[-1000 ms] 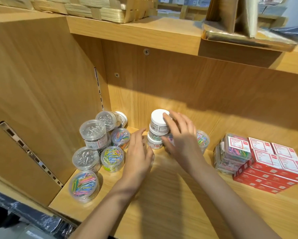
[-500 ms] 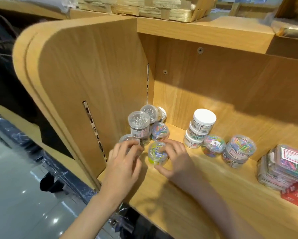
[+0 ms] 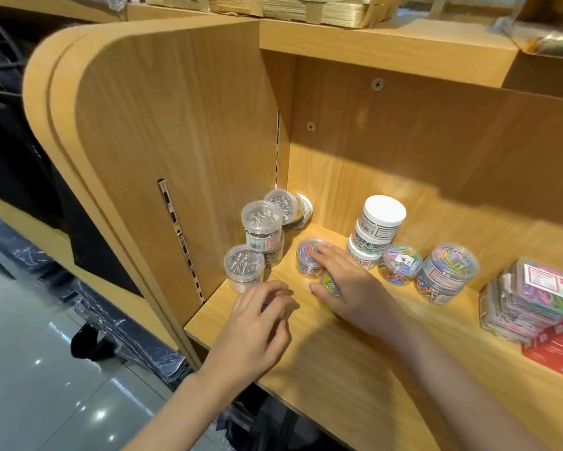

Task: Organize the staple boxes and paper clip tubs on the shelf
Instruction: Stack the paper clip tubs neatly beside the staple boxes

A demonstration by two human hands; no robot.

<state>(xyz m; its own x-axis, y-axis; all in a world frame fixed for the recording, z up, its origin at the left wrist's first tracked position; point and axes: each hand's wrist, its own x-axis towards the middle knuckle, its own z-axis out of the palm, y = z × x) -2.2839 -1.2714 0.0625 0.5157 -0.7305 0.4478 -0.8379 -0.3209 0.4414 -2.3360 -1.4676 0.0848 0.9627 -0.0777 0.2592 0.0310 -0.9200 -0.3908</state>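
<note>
The shelf [image 3: 364, 362] is a light wooden board with a wooden back wall and a rounded wooden side panel [image 3: 163, 131] on the left, which carries a slotted metal strip. Above it another board holds woven baskets [image 3: 306, 8], and at lower left a shiny grey floor [image 3: 29, 385] is visible. The right hand [image 3: 345, 284] lies on the shelf with its fingers curled around a tub of coloured paper clips [image 3: 327, 286], which is mostly hidden under the palm; its fingertips also reach the lid of a second coloured tub [image 3: 307, 255] standing just behind. The left hand [image 3: 257, 323] is near the front edge, fingers bent and blurred, and there seems to be something small under them, but I cannot tell if it grips anything. In the left corner stand clear round tubs of silver clips [image 3: 262, 227], some stacked, one lying on its side against the back wall. More to the right is a stack of white-lidded tubs [image 3: 379, 222], then two clear tubs of coloured clips [image 3: 446, 275] beside each other. At the far right are flat clear boxes of coloured clips [image 3: 534, 297] stacked in a pile, touching the red staple boxes [image 3: 556, 353] at the frame edge.
</note>
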